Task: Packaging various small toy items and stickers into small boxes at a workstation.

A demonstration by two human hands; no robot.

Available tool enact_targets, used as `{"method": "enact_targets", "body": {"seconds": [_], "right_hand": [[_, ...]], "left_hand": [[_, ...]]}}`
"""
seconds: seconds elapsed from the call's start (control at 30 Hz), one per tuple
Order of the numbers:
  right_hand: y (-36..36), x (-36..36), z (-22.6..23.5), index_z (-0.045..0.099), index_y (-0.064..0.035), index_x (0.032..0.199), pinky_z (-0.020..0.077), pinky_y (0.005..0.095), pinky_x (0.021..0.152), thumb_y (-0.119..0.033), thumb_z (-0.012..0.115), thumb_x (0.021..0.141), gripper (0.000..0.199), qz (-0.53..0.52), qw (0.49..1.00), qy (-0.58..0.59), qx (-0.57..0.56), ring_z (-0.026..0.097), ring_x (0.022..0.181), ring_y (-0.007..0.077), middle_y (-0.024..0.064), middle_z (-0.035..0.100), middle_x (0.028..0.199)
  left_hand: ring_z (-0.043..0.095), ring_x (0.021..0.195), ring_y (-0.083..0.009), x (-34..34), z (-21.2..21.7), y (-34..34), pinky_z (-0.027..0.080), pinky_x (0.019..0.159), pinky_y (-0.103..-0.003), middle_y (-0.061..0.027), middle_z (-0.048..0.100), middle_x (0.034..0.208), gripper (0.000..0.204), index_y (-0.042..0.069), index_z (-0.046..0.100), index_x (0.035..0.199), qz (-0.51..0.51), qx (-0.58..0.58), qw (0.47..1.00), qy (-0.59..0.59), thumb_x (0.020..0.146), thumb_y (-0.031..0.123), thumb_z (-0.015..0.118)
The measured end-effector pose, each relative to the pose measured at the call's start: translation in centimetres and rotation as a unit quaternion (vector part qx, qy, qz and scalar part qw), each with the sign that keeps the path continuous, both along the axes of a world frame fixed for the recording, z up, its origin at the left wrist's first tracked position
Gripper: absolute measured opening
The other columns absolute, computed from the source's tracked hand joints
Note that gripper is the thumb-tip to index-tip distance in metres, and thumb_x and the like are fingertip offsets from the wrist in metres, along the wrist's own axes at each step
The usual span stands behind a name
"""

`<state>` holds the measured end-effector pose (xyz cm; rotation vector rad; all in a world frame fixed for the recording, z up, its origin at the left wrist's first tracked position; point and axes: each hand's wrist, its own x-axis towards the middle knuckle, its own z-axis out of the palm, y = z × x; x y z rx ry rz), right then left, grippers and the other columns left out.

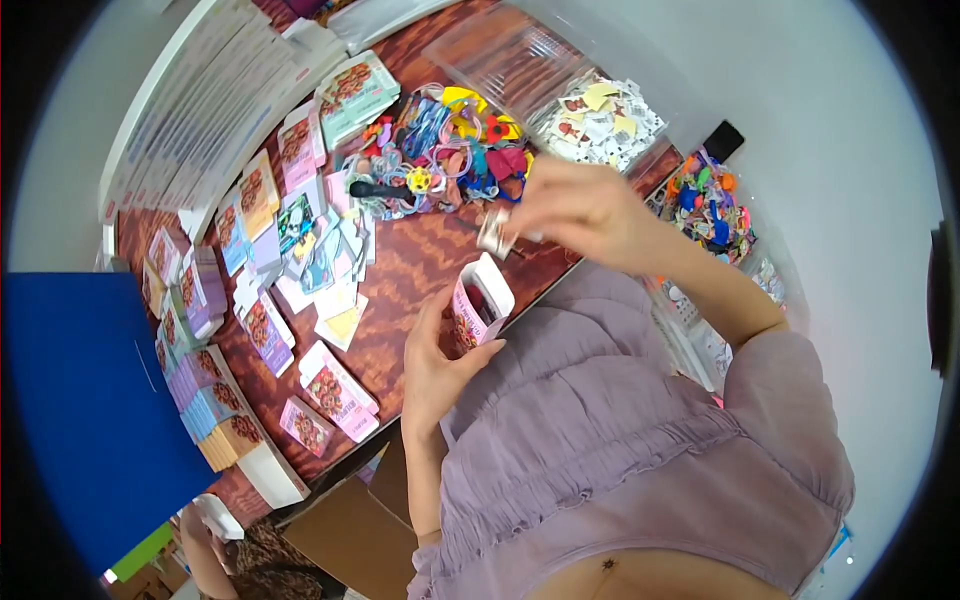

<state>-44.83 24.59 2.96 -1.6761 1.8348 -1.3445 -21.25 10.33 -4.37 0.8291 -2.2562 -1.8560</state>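
Observation:
My left hand [435, 358] holds a small pink box [478, 308] upright, its white top flap open. Just above it my right hand [575, 208] pinches a small silvery packet [494, 232] over the box's mouth. Both hands hover above the near edge of a reddish-brown wooden table [412, 268]. Behind the hands lies a heap of colourful hair ties and clips [445, 148].
Flat pink, purple and blue boxes [335, 388] lie scattered and stacked along the table's left side. A clear tub of small paper cards [598, 120] stands at the back, another heap of colourful clips [708, 200] at right. A blue panel [90, 400] fills the left; cardboard [350, 530] below.

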Motion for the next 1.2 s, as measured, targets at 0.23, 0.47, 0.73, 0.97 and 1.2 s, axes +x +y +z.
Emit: {"method": "enact_targets", "body": {"seconds": [0.23, 0.47, 0.73, 0.97, 1.2], "right_hand": [[-0.1, -0.2, -0.2, 0.072, -0.0008, 0.093, 0.0298, 0.0192, 0.046, -0.005, 0.066, 0.091, 0.008, -0.055, 0.933, -0.344, 0.093, 0.044, 0.057, 0.0004, -0.0007, 0.062, 0.086], [2.0, -1.7, -1.2, 0.071, -0.0025, 0.095, 0.0325, 0.017, 0.047, -0.008, 0.068, 0.091, 0.008, -0.1, 0.881, -0.457, 0.067, 0.047, 0.059, 0.0002, -0.0003, 0.065, 0.085], [6.0, -6.2, -1.7, 0.068, -0.003, 0.1, 0.0314, 0.0173, 0.048, -0.009, 0.067, 0.092, 0.01, -0.209, 0.84, -0.495, -0.072, 0.044, 0.055, 0.0015, -0.0023, 0.063, 0.081], [8.8, -8.1, -0.3, 0.07, -0.0032, 0.098, 0.0327, 0.0192, 0.049, -0.008, 0.067, 0.092, 0.008, -0.316, 0.864, -0.378, -0.11, 0.045, 0.056, 0.0019, -0.0033, 0.062, 0.083], [8.6, -7.8, 1.3, 0.072, -0.0056, 0.098, 0.046, 0.0328, 0.066, 0.002, 0.063, 0.086, 0.017, -0.229, 0.968, 0.047, -0.088, 0.058, 0.077, 0.0212, 0.0054, 0.059, 0.085]], "left_hand": [[0.057, 0.113, -0.0188, 1.5, 0.0, -1.0, 0.05, 0.091, -0.033, -0.0101, 0.041, 0.145, 0.074, 0.002, 0.056, 0.131, -0.035, 0.164, 0.98, 0.106, 0.065, 0.009, 0.089], [0.059, 0.12, -0.0213, -5.3, 4.4, 0.3, 0.055, 0.088, -0.033, -0.0129, 0.019, 0.163, 0.08, 0.002, 0.056, 0.136, -0.193, 0.039, 0.966, 0.168, 0.063, 0.01, 0.089], [0.05, 0.129, -0.0215, -14.5, 4.2, 1.6, 0.046, 0.1, -0.035, -0.0106, 0.045, 0.147, 0.086, 0.004, 0.049, 0.144, -0.245, -0.1, 0.952, 0.153, 0.068, 0.013, 0.087], [0.057, 0.125, -0.0294, -20.6, 2.8, 2.4, 0.043, 0.105, -0.037, -0.0219, 0.057, 0.136, 0.09, -0.004, 0.04, 0.146, -0.208, -0.1, 0.962, 0.145, 0.07, 0.012, 0.086], [0.055, 0.12, -0.0199, -20.5, 1.7, 1.1, 0.042, 0.105, -0.033, -0.0105, 0.054, 0.134, 0.075, -0.002, 0.052, 0.135, -0.25, -0.094, 0.948, 0.175, 0.069, 0.007, 0.086]]}}
